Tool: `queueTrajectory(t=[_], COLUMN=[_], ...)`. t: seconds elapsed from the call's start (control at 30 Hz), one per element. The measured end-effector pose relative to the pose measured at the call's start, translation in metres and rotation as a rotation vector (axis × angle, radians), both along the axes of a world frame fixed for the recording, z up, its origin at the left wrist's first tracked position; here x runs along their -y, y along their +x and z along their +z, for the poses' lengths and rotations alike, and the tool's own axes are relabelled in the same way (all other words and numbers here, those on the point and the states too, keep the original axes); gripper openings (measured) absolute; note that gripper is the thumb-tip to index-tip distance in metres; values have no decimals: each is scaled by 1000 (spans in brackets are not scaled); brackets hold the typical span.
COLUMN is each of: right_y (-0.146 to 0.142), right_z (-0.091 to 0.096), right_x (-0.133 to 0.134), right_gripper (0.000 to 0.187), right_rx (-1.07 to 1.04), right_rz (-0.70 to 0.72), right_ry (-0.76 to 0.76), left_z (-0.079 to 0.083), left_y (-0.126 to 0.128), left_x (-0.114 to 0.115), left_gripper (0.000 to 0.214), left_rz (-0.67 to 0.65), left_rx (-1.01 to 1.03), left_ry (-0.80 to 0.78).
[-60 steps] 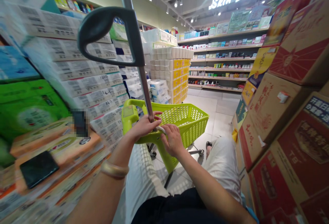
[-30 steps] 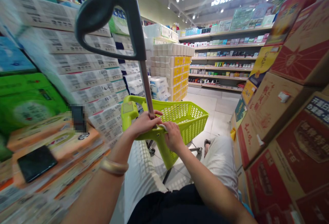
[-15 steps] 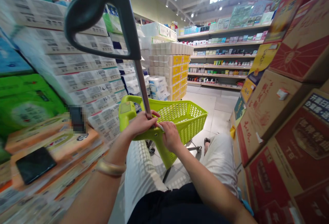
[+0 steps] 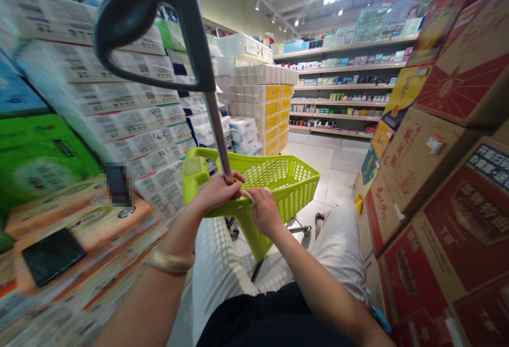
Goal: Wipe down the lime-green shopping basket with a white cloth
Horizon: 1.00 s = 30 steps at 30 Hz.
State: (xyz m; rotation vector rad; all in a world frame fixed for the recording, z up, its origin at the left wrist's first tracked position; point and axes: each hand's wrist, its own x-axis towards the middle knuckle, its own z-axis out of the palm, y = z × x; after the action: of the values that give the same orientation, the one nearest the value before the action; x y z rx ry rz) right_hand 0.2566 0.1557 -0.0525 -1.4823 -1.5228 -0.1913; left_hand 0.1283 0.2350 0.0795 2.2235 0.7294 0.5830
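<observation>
My left hand (image 4: 214,193) grips the rim of a lime-green wheeled shopping basket (image 4: 278,182), right beside its metal pole (image 4: 212,119). My right hand (image 4: 265,211) is closed on the same rim, over a small white strip (image 4: 248,196). The pole rises to a dark curved pull handle (image 4: 147,28), which neither hand touches. A gold bangle (image 4: 170,261) circles my left wrist. To the left, a black smartphone (image 4: 53,257) lies on orange-banded packages (image 4: 79,219), out of reach of both hands.
Tall stacks of wrapped tissue packs (image 4: 119,103) line the left of the aisle, and red-printed cardboard cartons (image 4: 437,219) wall the right. Tiled floor (image 4: 330,166) runs ahead towards lit shelves of skincare products (image 4: 342,92). The basket's castor wheels (image 4: 233,227) stand on it.
The basket and my hands have shifted slightly left and up in view as the whole scene drifts. Both hands keep the same hold on the rim.
</observation>
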Motion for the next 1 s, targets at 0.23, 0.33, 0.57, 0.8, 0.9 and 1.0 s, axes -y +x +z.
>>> queueTrajectory(t=[0.23,0.33,0.57,0.8,0.9,1.0], right_y=[-7,-23,10,-18,-8,6], right_z=[5,13,3,12,8,4], right_x=[-4,-5,0,-1,0,0], right_gripper=[47,48,40,50,48,42], right_rx=[-69,-14,-81,-12,12,-43], right_rz=[-106,-31,-109,0,-3,-112], right_ry=[-20,6,-53,19,6,-52], left_z=[-2,-3,-2,1,2,1], left_y=[4,3,0,-1,-2,-2], left_x=[-2,-2,-2,0,1,0], left_gripper=[17,16,18,20,20,20], left_rz=[1,4,-16,-1,8,6], left_rx=[-2,-6,-20,-50,-51,-57], left_ry=[34,63,24,74,67,47])
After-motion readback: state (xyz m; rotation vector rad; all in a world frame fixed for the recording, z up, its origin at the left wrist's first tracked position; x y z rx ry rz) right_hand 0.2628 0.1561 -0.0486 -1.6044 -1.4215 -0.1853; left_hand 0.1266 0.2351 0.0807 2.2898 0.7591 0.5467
